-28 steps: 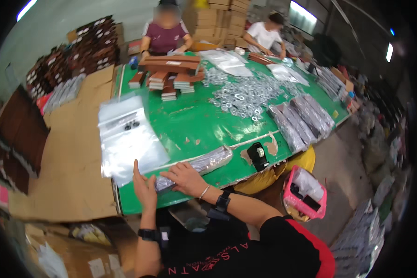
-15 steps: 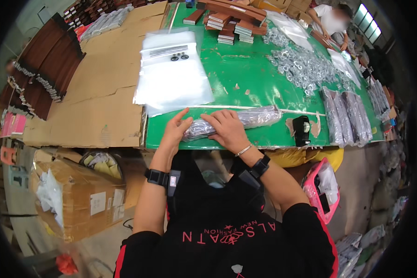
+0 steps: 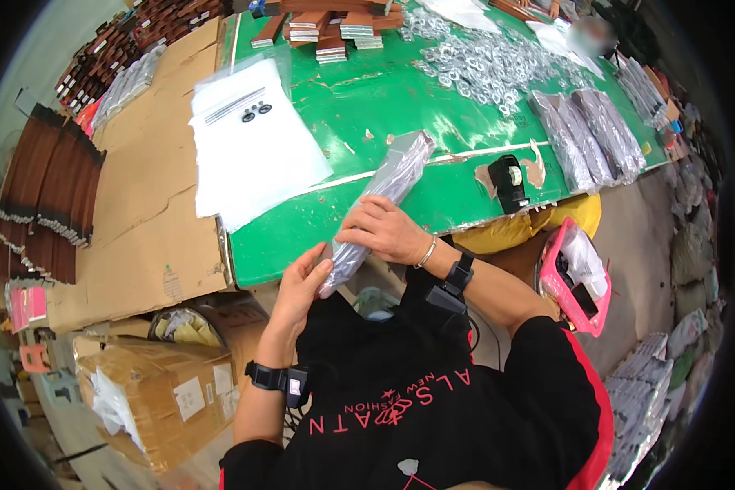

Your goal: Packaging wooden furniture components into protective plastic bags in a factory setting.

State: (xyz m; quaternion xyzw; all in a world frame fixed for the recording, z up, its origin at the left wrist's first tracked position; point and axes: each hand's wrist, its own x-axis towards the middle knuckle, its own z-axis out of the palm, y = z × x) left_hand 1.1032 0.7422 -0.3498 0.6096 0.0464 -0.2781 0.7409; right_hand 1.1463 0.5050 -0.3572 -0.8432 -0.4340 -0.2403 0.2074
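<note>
A long bundle wrapped in clear plastic (image 3: 402, 166), grey and purplish, lies slantwise over the near edge of the green table, its near end close to my body. What is inside the wrap I cannot make out. My left hand (image 3: 304, 284) grips the near end, thumb and fingers at its side. Farther up, my right hand (image 3: 384, 231) is wrapped over the top of the bundle. To the left of the bundle, a stack of clear plastic bags (image 3: 257, 167) lies flat, with thin rods and small black rings (image 3: 256, 113) on it.
Similar wrapped bundles (image 3: 584, 139) lie at the right, near a black tape dispenser (image 3: 508, 184). Metal rings (image 3: 498, 69) are heaped behind. Brown slats (image 3: 331, 28) are stacked at the back, more (image 3: 49, 188) on cardboard (image 3: 151, 163) at left. A pink basket (image 3: 576, 282) stands below.
The bundle has swung from lying nearly along the table edge to a slant, its near end drawn toward my body. Both hands moved with it, and the view has shifted.
</note>
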